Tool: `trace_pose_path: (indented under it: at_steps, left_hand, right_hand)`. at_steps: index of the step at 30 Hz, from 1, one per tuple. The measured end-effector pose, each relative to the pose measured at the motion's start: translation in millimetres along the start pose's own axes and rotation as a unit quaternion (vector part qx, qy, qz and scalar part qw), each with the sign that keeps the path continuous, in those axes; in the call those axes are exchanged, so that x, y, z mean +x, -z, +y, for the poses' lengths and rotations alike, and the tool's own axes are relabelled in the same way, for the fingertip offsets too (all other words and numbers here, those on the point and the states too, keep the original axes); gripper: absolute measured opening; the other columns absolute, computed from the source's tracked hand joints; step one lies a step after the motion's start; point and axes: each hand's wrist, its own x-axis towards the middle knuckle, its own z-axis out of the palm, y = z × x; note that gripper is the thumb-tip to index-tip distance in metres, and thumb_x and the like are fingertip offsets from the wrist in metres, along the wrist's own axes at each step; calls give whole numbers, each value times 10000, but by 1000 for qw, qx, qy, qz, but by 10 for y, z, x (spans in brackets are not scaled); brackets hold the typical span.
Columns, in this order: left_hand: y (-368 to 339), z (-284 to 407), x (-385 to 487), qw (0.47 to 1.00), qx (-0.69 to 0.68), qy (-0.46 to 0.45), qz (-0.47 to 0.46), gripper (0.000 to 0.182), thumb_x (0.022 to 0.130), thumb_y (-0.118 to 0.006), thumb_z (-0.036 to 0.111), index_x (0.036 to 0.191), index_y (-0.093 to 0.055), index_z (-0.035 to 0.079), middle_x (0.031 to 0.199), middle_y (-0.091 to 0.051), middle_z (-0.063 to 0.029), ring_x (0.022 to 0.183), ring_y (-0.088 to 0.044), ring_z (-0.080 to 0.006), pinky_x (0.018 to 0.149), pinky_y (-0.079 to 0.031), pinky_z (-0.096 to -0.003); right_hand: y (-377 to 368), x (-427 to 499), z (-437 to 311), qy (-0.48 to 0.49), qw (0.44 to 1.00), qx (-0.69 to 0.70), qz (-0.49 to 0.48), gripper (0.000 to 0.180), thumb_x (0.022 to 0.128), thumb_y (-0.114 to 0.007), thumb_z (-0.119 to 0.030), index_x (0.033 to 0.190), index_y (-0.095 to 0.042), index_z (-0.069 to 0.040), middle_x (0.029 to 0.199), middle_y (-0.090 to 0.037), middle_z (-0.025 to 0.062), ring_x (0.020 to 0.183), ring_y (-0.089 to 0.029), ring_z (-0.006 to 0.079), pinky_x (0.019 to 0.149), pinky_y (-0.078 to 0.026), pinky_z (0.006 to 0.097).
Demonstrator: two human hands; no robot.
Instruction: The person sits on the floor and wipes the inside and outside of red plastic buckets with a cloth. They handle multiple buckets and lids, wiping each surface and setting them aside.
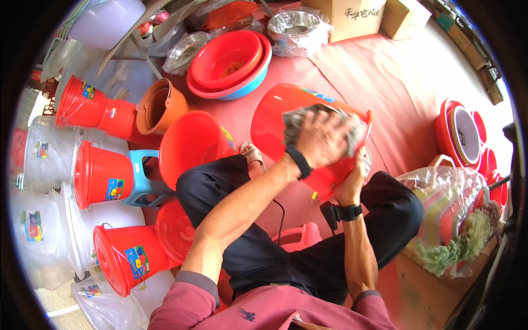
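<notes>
A red plastic bucket [268, 121] lies tilted on its side in front of me, above the red floor covering, with a label partly showing on its far side. My left hand [322, 138] presses a crumpled grey cloth [292, 126] against the bucket's outer wall, fingers spread over the cloth. At the rim on the near right, my right hand [347, 183] grips the bucket; its fingertips are partly hidden. A yellow piece [314, 195] of the handle hangs by the rim.
At left stand an open red bucket [189, 140], lidded red buckets [105, 175] and a blue stool [144, 173]. Nested basins [227, 62] and cartons [350, 18] lie ahead. A plastic-bagged bundle [445, 202] with a fluffy green duster [453, 247] sits at right.
</notes>
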Motion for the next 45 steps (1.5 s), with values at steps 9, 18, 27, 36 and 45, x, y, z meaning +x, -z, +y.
trace_pose_path:
  at_steps: [9, 18, 27, 36, 45]
  left_hand:
    - [138, -761, 511, 962, -43, 225, -149, 597, 967, -553, 536, 1438, -625, 176, 1494, -630, -106, 1400, -533, -418, 1172, -324, -708]
    - [90, -212, -395, 995, -64, 62, 37, 566, 927, -699, 367, 1416, -606, 97, 1338, -644, -171, 1262, -577, -412, 1080, -465, -554]
    - [-203, 398, -1056, 921, -208, 283, 167, 792, 971, -713, 239, 1629, -344, -2, 1474, -453, -290, 1385, -424, -484, 1200, -344, -545]
    - [-145, -230, -974, 487, -571, 614, 245, 358, 1109, -439, 455, 1278, -536, 155, 974, -621, -35, 782, -656, -170, 615, -578, -364]
    - [-75, -205, -210, 885, -167, 341, 269, 675, 1021, -618, 333, 1598, -426, 39, 1334, -508, -307, 1274, -509, -471, 1052, -437, -594]
  right_hand:
    - [-278, -175, -232, -3, 998, 20, -54, 460, 1133, -509, -380, 1456, -555, -55, 1332, -685, 86, 1144, -698, 246, 1000, -580, 417]
    - [16, 188, -169, -70, 978, 180, -79, 492, 1107, -564, -414, 1468, -556, -81, 1349, -699, 116, 1174, -700, 278, 1023, -571, 455]
    - [165, 253, -297, -90, 971, 220, 10, 612, 1099, -491, -548, 1516, -535, -101, 1537, -577, 165, 1402, -538, 390, 1188, -409, 607]
    - [266, 257, -356, -74, 966, 247, 10, 588, 1114, -497, -507, 1514, -540, -78, 1547, -579, 133, 1401, -546, 345, 1173, -435, 568]
    - [31, 218, -215, 57, 973, 225, -14, 567, 1123, -512, -458, 1514, -547, -49, 1548, -589, 121, 1391, -564, 327, 1195, -435, 507]
